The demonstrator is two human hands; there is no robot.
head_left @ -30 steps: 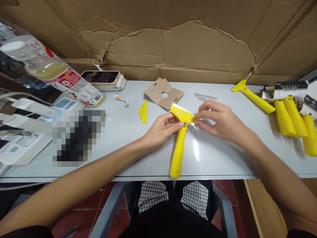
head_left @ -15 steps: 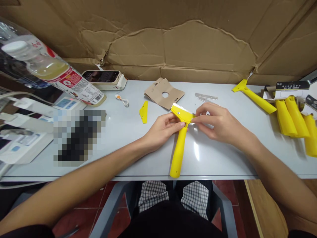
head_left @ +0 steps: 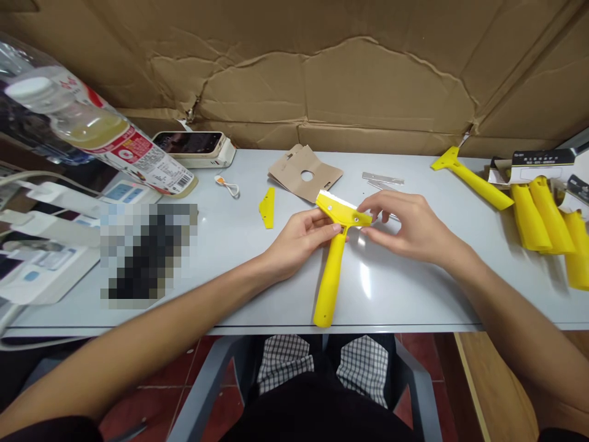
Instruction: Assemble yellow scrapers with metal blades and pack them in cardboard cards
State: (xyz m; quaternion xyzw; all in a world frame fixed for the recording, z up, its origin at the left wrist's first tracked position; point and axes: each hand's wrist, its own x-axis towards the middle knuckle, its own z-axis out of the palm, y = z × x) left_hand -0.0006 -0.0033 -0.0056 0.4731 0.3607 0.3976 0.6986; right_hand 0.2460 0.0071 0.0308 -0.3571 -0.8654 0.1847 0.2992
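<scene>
A yellow scraper [head_left: 329, 276] with a metal blade along its head points its handle toward the table's front edge. My left hand [head_left: 301, 240] grips it at the neck, thumb on top and fingers behind the head. Two screws show on the head's face. Around the head's right end, my right hand [head_left: 407, 224] has its thumb and fingers apart; whether a fingertip touches the head I cannot tell. Loose metal blades [head_left: 383, 178] lie just behind the right hand. Left of the scraper is a loose yellow cover plate [head_left: 267, 209].
Brown card packaging [head_left: 294, 175] lies behind the scraper. Another yellow scraper [head_left: 476, 181] and several yellow handles [head_left: 529, 218] are at the right. A bottle [head_left: 124, 144], a phone [head_left: 188, 142], a short cable [head_left: 227, 186] and power strips [head_left: 50, 264] occupy the left. Cardboard [head_left: 350, 92] stands along the back.
My right fingers have spread and come off the right end of the scraper head, uncovering its right screw. The scraper has shifted slightly left in my left hand.
</scene>
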